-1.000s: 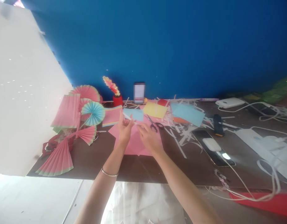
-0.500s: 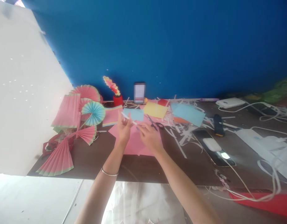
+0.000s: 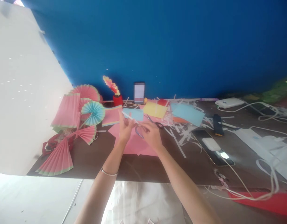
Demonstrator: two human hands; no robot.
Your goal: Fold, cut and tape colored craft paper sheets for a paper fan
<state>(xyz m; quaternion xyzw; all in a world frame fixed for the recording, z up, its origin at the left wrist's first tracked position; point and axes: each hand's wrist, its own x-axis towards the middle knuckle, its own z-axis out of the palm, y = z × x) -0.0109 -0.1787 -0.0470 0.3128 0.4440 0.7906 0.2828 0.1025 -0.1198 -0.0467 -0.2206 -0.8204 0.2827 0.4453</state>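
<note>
The left hand (image 3: 125, 127) is partly open, its fingers pointing up and away, with a thin white strip (image 3: 129, 116) lying against its fingers and thumb. The right hand (image 3: 151, 132) is more closed, its fingertips drawn together at the near end of that strip. A bluish loop (image 3: 138, 132) shows just beside the right fingertips (too blurred to tell what it is). The strip slants between the two hands, raised above the pink paper (image 3: 134, 144) on the dark surface (image 3: 94, 165).

Beyond the hands lie a small light blue sheet (image 3: 134, 114) and a yellow sheet (image 3: 155, 109). The scissors (image 3: 159, 125) lie just beyond the right hand, which partly hides them. Farther right, a larger blue sheet (image 3: 188, 114) rests among loose white paper strips (image 3: 186, 133).

On the left, pink pleated fans (image 3: 58, 158) are grouped around a blue pleated fan (image 3: 94, 113). A red holder (image 3: 117, 100) stands behind, with a pleated paper piece (image 3: 110, 85) rising from it, leaning left. An upright phone (image 3: 139, 93) stands near the blue wall (image 3: 157, 46), its screen pixelated.
</note>
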